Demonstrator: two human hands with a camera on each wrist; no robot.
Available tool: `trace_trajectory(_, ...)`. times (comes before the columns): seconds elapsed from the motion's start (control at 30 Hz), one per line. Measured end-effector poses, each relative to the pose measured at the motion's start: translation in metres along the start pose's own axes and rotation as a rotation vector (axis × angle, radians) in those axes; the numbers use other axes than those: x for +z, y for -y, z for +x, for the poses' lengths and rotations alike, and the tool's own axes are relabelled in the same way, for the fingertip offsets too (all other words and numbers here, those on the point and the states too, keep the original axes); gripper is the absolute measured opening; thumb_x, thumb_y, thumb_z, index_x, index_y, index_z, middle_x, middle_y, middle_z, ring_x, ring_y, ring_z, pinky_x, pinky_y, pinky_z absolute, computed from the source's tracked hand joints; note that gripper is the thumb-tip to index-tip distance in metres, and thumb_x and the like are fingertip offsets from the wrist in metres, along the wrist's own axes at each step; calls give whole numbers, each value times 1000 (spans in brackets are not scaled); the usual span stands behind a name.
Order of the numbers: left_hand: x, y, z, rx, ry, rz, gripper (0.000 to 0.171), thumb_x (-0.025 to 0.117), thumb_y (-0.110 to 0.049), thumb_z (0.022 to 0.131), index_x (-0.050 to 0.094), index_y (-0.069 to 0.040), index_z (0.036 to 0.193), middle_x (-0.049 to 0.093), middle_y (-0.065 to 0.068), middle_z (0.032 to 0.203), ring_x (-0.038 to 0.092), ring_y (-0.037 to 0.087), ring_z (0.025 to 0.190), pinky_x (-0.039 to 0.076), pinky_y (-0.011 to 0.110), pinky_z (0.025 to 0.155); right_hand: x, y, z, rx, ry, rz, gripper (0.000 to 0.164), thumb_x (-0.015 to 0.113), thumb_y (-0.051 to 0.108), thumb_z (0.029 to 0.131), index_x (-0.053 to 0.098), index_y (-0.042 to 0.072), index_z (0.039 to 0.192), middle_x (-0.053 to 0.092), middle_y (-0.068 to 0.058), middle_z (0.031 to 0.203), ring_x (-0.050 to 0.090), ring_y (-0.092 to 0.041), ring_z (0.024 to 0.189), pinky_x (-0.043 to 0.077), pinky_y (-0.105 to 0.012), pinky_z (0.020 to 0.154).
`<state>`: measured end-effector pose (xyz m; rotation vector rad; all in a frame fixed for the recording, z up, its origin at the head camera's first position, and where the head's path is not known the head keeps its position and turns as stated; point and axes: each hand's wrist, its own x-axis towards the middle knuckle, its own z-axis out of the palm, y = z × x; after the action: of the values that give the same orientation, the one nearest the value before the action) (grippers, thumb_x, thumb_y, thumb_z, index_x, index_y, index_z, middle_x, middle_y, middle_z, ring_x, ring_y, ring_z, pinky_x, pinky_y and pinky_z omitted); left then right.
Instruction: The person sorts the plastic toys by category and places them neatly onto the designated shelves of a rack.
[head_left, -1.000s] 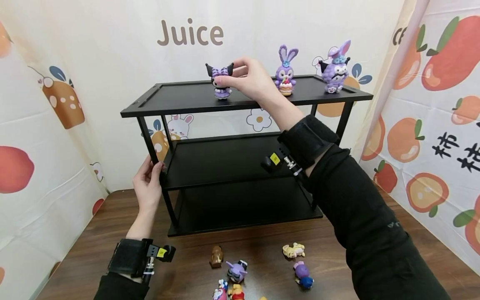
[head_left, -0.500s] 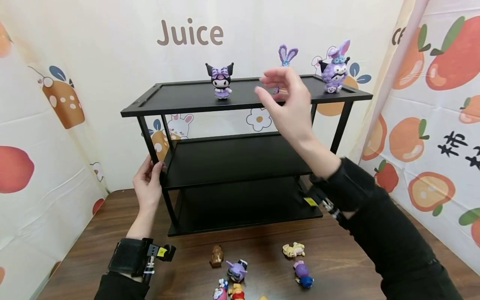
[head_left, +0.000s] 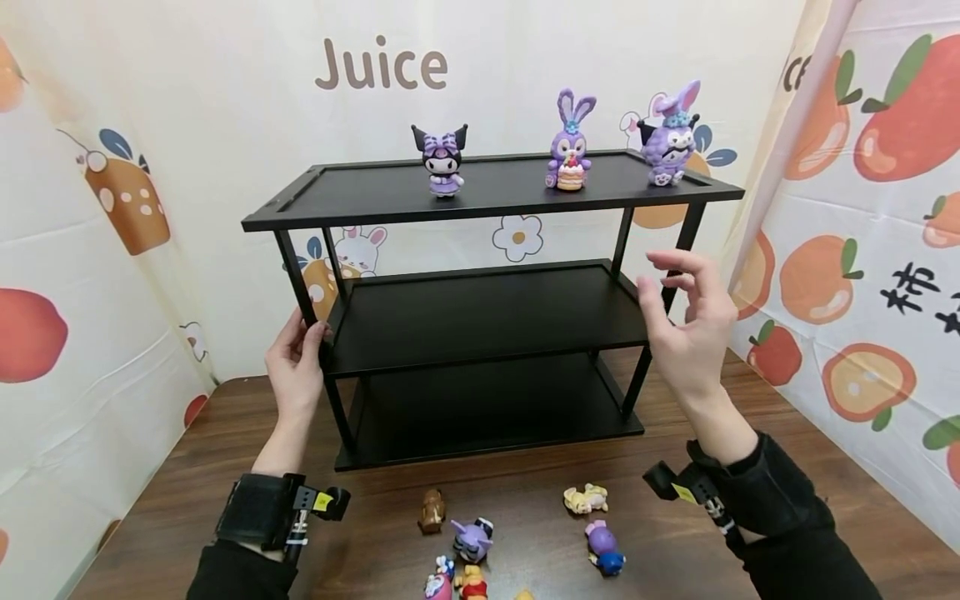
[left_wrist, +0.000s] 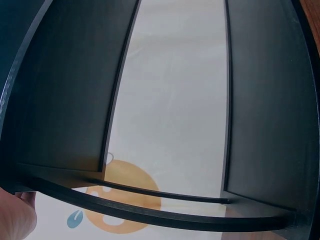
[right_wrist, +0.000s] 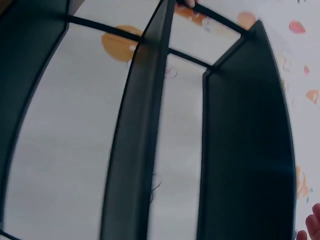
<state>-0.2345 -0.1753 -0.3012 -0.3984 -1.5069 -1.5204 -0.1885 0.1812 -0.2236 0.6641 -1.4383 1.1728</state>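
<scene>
A black three-tier shelf [head_left: 480, 321] stands on the wooden table. My left hand [head_left: 297, 362] grips its left post beside the middle tier; the fingers go behind the post. In the left wrist view, part of the left hand [left_wrist: 16, 217] shows at the shelf's corner. My right hand [head_left: 692, 329], holding nothing, hovers in front of the right post with fingers loosely bent. On the top tier a black-and-purple figurine [head_left: 442, 162] stands upright, left of a purple rabbit figurine [head_left: 567, 154] with a cake. A purple figurine with a rabbit-ear hat [head_left: 669, 142] is at the right end.
Several small figurines lie on the table in front of the shelf: a brown one [head_left: 432, 512], a purple one [head_left: 473, 540], a yellow one [head_left: 586, 499] and a purple-and-blue one [head_left: 604, 548]. Printed curtains [head_left: 90, 250] hang behind and at both sides.
My right hand has let go of the black-and-purple figurine, which stays standing on the top tier. It has moved right and down to the right post. The left hand has not moved.
</scene>
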Motion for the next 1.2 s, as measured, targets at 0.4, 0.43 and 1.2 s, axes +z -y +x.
trace_trajectory(0.4, 2, 1, -2, -23, -4, 10, 30, 49, 9, 86, 48, 18, 114, 59, -5, 77, 57, 7, 70, 44, 14, 68, -44, -74, -38, 347, -83, -291, 30, 58, 1, 80, 56, -5, 109, 54, -11, 107, 47, -7, 95, 37, -19, 70)
trace_trajectory(0.43, 2, 1, -2, -23, -4, 8, 30, 49, 9, 86, 49, 18, 114, 59, -5, 77, 57, 7, 70, 44, 15, 68, -47, -82, -41, 374, -72, -318, 32, 59, 2, 79, 56, -4, 111, 54, -11, 109, 46, -5, 94, 37, -19, 70)
trace_trajectory(1.2, 2, 0, 1, 2, -3, 30, 29, 48, 9, 86, 50, 16, 114, 58, -1, 77, 56, 9, 71, 43, 15, 68, -48, -94, -66, 507, 11, -284, 22, 56, 5, 85, 61, -8, 102, 61, -19, 99, 53, 5, 68, 39, -10, 65)
